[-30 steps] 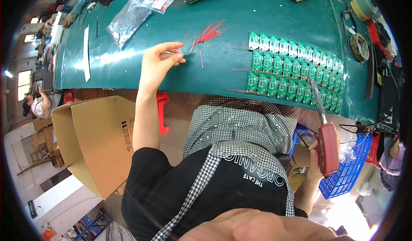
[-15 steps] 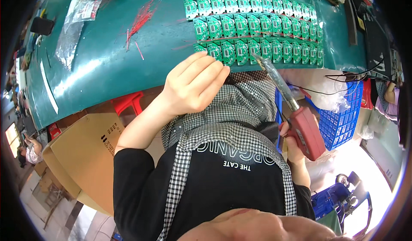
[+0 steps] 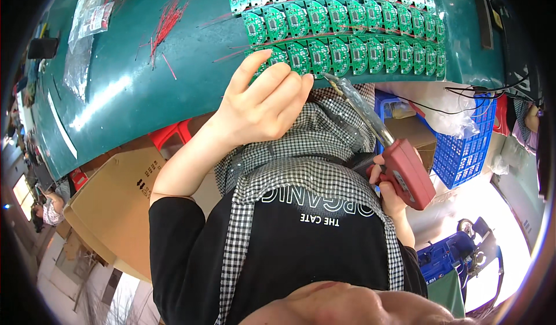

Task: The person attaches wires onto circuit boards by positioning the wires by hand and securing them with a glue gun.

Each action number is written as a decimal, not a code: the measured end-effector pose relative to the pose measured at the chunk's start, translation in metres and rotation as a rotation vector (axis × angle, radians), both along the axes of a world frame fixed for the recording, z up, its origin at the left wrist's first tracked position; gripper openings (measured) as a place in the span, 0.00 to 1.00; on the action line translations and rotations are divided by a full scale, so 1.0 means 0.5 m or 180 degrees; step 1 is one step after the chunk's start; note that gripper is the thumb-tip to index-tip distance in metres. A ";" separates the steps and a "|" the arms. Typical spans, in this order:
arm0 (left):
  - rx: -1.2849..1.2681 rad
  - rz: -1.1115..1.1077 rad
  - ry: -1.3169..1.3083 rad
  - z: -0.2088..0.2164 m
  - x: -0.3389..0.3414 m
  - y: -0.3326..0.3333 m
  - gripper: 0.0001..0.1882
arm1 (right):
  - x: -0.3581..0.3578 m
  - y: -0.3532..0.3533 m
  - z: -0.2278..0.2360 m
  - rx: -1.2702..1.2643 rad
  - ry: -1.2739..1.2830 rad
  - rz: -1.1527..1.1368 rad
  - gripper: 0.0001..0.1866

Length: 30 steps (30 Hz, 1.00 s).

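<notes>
Three rows of green circuit boards (image 3: 339,56) lie on the table, with thin red wires (image 3: 231,54) running along them. My left hand (image 3: 260,105) is at the front edge of the nearest row, beside its left end. One finger is raised and the others are curled inward; whatever they may pinch is hidden or too small to name. My right hand (image 3: 392,200) grips a red-handled soldering iron (image 3: 410,174) by its pistol-shaped body. Its long shaft slants up and left, and the tip is close to my left fingertips and the nearest boards.
On the green table (image 3: 116,102), a loose bunch of red wires (image 3: 168,21) lies to the left. Farther left are clear plastic bags (image 3: 87,32). A cardboard box (image 3: 119,209) stands below at left, and a blue crate (image 3: 463,145) at right, with black cables above it.
A finger of my left hand has lifted away from the others. The iron's tip has shifted left, closer to my left hand. The whole view has shifted slightly.
</notes>
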<state>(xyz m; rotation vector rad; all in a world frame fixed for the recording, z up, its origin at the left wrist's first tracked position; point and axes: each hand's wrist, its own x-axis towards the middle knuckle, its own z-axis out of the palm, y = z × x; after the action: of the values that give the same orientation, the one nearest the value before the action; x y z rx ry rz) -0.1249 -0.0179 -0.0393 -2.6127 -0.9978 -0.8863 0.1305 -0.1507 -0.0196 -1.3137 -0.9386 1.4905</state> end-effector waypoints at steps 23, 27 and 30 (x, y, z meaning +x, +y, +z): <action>-0.0140 -0.0251 -0.0022 0.003 0.001 0.006 0.03 | 0.017 -0.017 -0.032 -0.0094 -0.1163 -0.0121 0.15; -0.0141 -0.0277 -0.0012 0.008 0.000 0.009 0.04 | 0.024 -0.015 -0.030 0.0145 -0.1048 0.0118 0.19; -0.0152 -0.0264 0.0000 0.007 -0.001 0.008 0.04 | 0.033 -0.026 -0.042 0.0368 -0.1341 0.0297 0.23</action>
<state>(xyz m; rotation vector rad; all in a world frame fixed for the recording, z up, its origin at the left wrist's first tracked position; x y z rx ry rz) -0.1252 -0.0140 -0.0359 -2.7117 -0.9276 -0.8916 0.1472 -0.1639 -0.0405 -1.5466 -1.3499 1.2262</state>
